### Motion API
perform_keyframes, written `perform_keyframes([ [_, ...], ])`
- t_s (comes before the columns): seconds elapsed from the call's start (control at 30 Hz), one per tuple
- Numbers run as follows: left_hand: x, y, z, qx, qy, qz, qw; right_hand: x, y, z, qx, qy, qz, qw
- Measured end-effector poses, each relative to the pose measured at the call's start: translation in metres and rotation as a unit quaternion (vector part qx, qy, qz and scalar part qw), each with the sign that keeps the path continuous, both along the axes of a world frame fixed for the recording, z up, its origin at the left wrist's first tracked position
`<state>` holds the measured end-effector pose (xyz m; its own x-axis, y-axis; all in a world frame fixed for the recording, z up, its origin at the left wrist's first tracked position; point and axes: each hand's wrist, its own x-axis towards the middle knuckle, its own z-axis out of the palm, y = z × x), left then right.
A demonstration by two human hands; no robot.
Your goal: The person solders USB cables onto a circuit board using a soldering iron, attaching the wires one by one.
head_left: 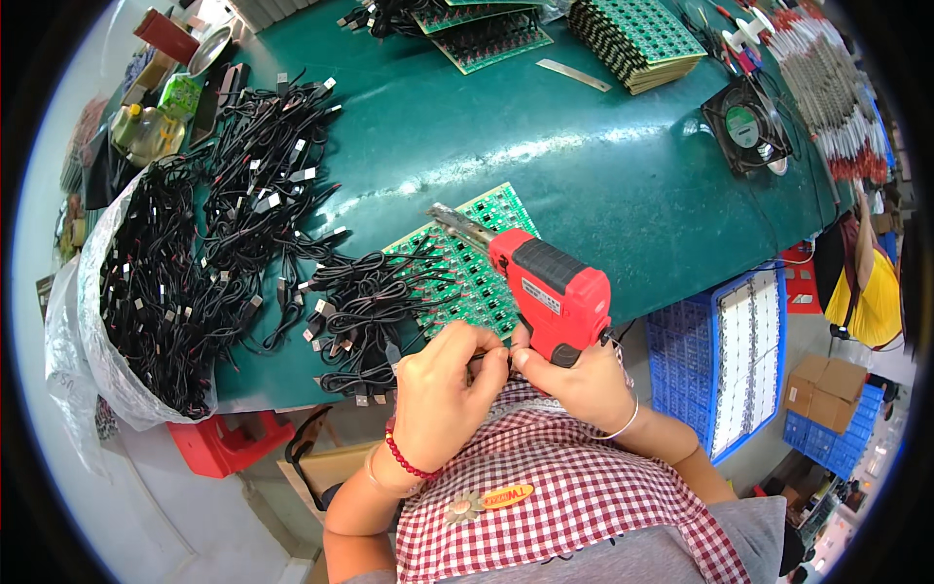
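My right hand [582, 382] grips the handle of a red soldering gun [553, 288], whose metal tip points up-left over a green circuit board panel [484, 282] near the front edge of the green table [584, 175]. My left hand [443, 389] pinches the end of a thin black cable [486, 356] close to the fingers of my right hand. A bunch of short black plug cables [365, 302] lies on the left part of the panel. I wear a red bead bracelet on the left wrist and a thin bangle on the right.
A big heap of black cables [195, 263] spills from a clear plastic bag [88, 321] at left. Stacked green boards [637, 39] and a small black fan [747, 127] lie at the back. Blue crates [725, 360] stand on the floor at right. A person in yellow [866, 282] sits at far right.
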<state>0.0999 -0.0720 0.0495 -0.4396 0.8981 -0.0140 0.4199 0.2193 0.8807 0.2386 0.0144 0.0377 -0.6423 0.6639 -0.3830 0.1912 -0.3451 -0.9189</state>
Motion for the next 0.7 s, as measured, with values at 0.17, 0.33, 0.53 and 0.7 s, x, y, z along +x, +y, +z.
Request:
perform_keyframes([
  [0.17, -0.011, 0.008, -0.006, -0.016, 0.258, -0.025, 0.966, 0.016, 0.003, -0.005, 0.068, 0.031, -0.095, 0.993],
  [0.33, -0.023, 0.020, -0.016, -0.062, 0.329, -0.059, 0.940, 0.067, 0.019, -0.005, 0.106, 0.013, -0.070, 0.992],
  [0.53, -0.030, 0.022, -0.025, -0.077, 0.344, -0.048, 0.935, 0.116, 0.007, -0.028, 0.031, -0.018, -0.034, 0.999],
  [0.7, -0.030, 0.024, -0.024, -0.070, 0.319, -0.051, 0.944, 0.127, -0.003, -0.041, 0.070, -0.055, 0.006, 0.996],
])
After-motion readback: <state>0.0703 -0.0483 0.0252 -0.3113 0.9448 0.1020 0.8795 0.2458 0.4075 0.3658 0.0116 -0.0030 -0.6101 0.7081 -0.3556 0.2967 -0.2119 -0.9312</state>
